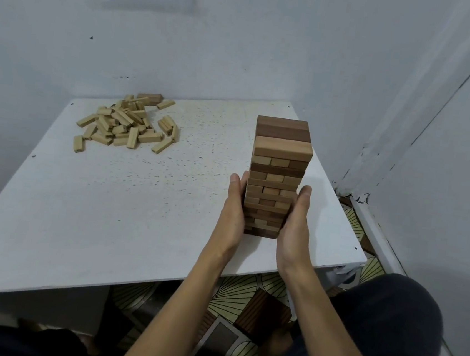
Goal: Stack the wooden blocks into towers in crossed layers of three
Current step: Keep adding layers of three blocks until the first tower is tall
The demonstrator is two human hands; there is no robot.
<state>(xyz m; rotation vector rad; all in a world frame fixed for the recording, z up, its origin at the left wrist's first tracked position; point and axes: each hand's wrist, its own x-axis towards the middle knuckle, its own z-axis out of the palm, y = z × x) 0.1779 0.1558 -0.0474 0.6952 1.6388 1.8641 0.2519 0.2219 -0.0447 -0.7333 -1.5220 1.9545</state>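
Head view shows the tower of wooden blocks (pixel 278 168) standing at about 3 o'clock on the white tabletop (pixel 137 211), near its right edge. My left hand (pixel 232 209) lies flat against the left side of the tower, and my right hand (pixel 295 224) against its right side. On both hands the fingers (pixel 235 186) are straight and press the wood, not curled around it. The pile of loose blocks (pixel 126 125) lies at 10 o'clock, well apart from the tower.

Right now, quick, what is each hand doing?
Left hand: open, straight fingers pressing the left side of the tall brown-and-tan wooden block tower.
Right hand: open, pressing the tower's right side.
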